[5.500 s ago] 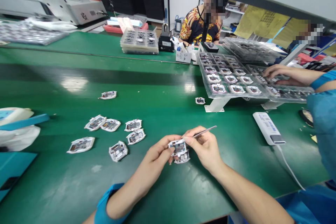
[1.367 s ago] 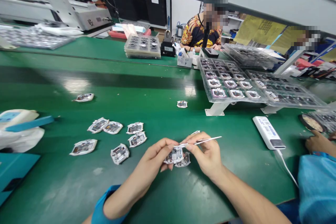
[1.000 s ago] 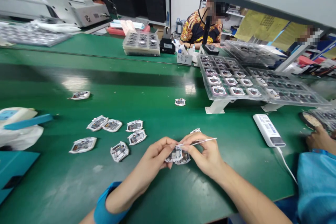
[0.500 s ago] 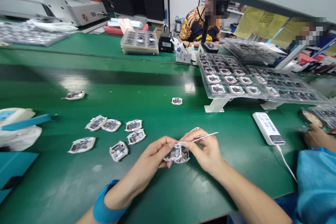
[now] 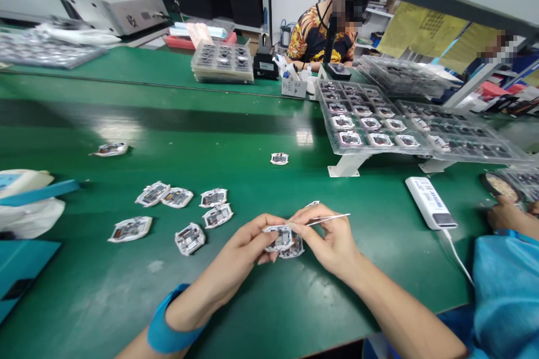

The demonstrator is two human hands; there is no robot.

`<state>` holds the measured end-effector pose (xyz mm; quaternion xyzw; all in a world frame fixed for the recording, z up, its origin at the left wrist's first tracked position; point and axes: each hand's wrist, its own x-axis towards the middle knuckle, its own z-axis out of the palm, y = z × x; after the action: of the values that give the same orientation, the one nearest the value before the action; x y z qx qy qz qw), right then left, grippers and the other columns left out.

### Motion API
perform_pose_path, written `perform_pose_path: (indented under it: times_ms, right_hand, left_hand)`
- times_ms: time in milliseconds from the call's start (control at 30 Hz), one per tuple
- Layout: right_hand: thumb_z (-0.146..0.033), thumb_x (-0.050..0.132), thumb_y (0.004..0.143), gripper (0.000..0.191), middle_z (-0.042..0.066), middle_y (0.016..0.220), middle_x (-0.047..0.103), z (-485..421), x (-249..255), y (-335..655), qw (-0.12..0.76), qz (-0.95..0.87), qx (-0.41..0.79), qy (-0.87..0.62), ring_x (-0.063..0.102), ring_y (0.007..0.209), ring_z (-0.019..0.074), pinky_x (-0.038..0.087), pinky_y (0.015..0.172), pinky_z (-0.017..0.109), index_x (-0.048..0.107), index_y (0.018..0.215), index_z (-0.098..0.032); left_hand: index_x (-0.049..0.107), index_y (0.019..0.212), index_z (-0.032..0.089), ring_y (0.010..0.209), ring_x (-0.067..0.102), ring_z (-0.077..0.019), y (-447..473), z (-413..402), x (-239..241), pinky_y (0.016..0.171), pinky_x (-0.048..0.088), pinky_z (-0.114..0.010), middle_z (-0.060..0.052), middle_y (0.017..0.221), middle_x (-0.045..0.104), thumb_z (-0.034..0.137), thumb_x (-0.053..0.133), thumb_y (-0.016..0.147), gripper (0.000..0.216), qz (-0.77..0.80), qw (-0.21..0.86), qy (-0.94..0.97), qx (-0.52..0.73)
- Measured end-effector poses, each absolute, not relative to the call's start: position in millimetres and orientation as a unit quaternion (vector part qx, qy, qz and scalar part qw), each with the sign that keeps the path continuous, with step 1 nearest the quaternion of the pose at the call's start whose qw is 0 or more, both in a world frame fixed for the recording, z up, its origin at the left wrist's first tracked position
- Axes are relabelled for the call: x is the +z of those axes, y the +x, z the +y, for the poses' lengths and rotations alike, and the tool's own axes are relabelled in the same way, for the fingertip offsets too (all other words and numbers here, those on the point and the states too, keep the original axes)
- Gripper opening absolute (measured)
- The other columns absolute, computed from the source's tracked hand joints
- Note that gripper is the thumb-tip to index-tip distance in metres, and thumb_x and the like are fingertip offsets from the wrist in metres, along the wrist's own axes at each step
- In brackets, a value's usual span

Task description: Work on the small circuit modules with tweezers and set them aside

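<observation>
In front of me my left hand is closed on a small electronic module in a white frame, its circuit side up and the thumb on top. A second, similar module shows just behind and below it; whether it is held or lies on the table I cannot tell. My right hand pinches thin pale tweezers, their back end sticking out to the right. Its fingertips meet the held module's upper right edge, and the tweezers' tips are hidden there. Another module is partly covered by the right hand.
Several loose modules lie on the green table to the left. Clear compartment trays stand on white brackets at the right, near a white corded device. A co-worker's arm is at the far right; another person sits opposite.
The held module has turned slightly and its face shows more fully to me. Both hands stay together at nearly the same place; the whole view has shifted a little.
</observation>
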<state>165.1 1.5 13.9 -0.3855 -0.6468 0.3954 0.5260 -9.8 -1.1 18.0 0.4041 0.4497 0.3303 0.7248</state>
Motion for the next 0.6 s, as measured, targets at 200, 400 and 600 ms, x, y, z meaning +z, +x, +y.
perform_pose_path:
  times_ms: [200, 400, 600]
  right_hand:
    - [-0.025, 0.068, 0.084, 0.006, 0.003, 0.082, 0.072, 2.2, 10.9, 163.5, 0.548, -0.599, 0.440, -0.384, 0.071, 0.071, 0.0161, 0.059, 0.060, 0.028, 0.063, 0.083, -0.021]
    - [-0.023, 0.069, 0.084, 0.006, 0.004, 0.081, 0.073, 1.9, 8.3, 163.5, 0.565, -0.607, 0.415, -0.374, 0.071, 0.077, 0.0186, 0.058, 0.069, 0.033, 0.064, 0.083, -0.021]
    - [-0.019, 0.070, 0.084, 0.004, 0.005, 0.084, 0.073, 1.9, 7.7, 164.3, 0.574, -0.612, 0.418, -0.349, 0.071, 0.081, 0.0189, 0.058, 0.072, 0.033, 0.066, 0.084, -0.021]
  left_hand:
    - [0.062, 0.090, 0.018, 0.059, 0.044, -0.0119, -8.0, -0.9, 23.8, 0.055, 0.030, -0.024, 0.004, 0.066, 0.053, 0.041, 0.068, 0.076, 0.027, 0.456, 0.729, 0.384, 0.336]
    - [0.063, 0.093, 0.017, 0.060, 0.044, -0.0128, -9.3, -2.6, 23.9, 0.055, 0.031, -0.025, 0.003, 0.065, 0.054, 0.043, 0.066, 0.078, 0.030, 0.455, 0.717, 0.413, 0.331]
    - [0.062, 0.093, 0.017, 0.059, 0.045, -0.0123, -10.2, -2.4, 22.9, 0.056, 0.033, -0.025, 0.003, 0.065, 0.054, 0.044, 0.065, 0.078, 0.031, 0.458, 0.708, 0.422, 0.333]
